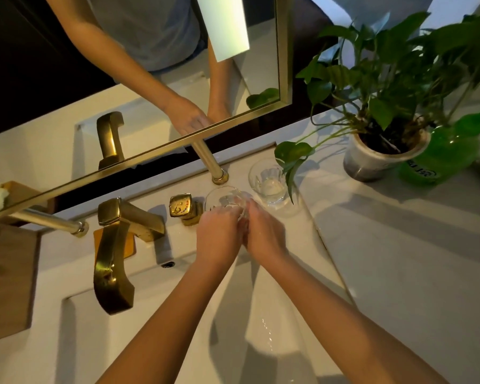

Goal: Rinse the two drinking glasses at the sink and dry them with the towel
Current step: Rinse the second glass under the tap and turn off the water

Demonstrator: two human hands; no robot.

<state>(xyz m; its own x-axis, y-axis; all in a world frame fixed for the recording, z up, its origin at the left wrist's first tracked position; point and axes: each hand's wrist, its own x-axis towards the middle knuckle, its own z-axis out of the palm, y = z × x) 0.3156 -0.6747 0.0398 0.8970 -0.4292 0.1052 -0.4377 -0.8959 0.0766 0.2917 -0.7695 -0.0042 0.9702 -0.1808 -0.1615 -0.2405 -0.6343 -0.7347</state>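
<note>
No wording is legible. Dark printed characters on the translucent green plastic bottle (438, 162), at right of frame, are blurred; the square brass tap handle (180, 205), at centre, carries small coloured marks, unreadable.

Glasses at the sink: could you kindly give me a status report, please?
Left hand and right hand grip first glass at the sink's back edge. Second glass upright on counter, untouched. Plant leaf close beside it.

Both hands, left hand (219, 236) and right hand (263, 234), gripped one glass (225, 200) over the sink (275, 314), apparently tilted; second glass (268, 180) stood upright on the counter (399, 231) beside the faucet handle (182, 207).
</note>
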